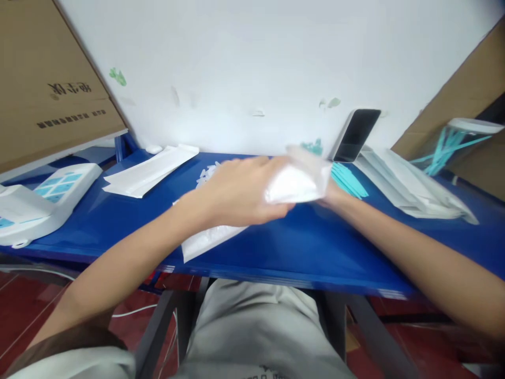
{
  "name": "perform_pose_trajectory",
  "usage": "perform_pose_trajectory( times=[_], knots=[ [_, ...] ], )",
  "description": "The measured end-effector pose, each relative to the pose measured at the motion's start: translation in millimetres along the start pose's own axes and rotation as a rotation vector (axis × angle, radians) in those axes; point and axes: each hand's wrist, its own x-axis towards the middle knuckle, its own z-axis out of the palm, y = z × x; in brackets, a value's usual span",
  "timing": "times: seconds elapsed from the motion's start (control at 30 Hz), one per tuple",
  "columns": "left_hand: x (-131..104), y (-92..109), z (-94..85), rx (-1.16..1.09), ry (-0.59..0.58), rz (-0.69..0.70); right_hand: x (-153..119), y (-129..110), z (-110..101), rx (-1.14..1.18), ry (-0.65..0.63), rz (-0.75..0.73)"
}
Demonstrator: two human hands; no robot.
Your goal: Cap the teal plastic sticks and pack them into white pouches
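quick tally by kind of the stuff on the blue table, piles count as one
white packet held in both hands: 1
piles of white packets: 3
bunch of teal strips: 1
phone leaning on the wall: 1
white machine with teal buttons: 1
total: 7

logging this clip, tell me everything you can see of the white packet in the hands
The white packet looks like a thin, soft, translucent plastic pouch, blurred by motion. It is held above the blue table, near its middle. The left hand grips its near side from above; the right hand is mostly hidden behind it. Its contents cannot be made out.
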Motion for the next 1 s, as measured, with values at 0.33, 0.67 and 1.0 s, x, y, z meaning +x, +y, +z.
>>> perform_pose_trajectory(
  times=[0.33,0.67,1.0],
  knots=[
    [9,0,79.9,0.053,-0.108,-0.056,1,-10,-36,-1.308,-0.268,-0.299],
    [9,-1,75.4,-0.086,-0.005,-0.115,4,-13,-35,-1.579,-0.355,-0.274],
    [6,4,74.2,-0.107,0.069,-0.155,-6,-23,-30,-1.565,-0.314,-0.403]
  ],
)
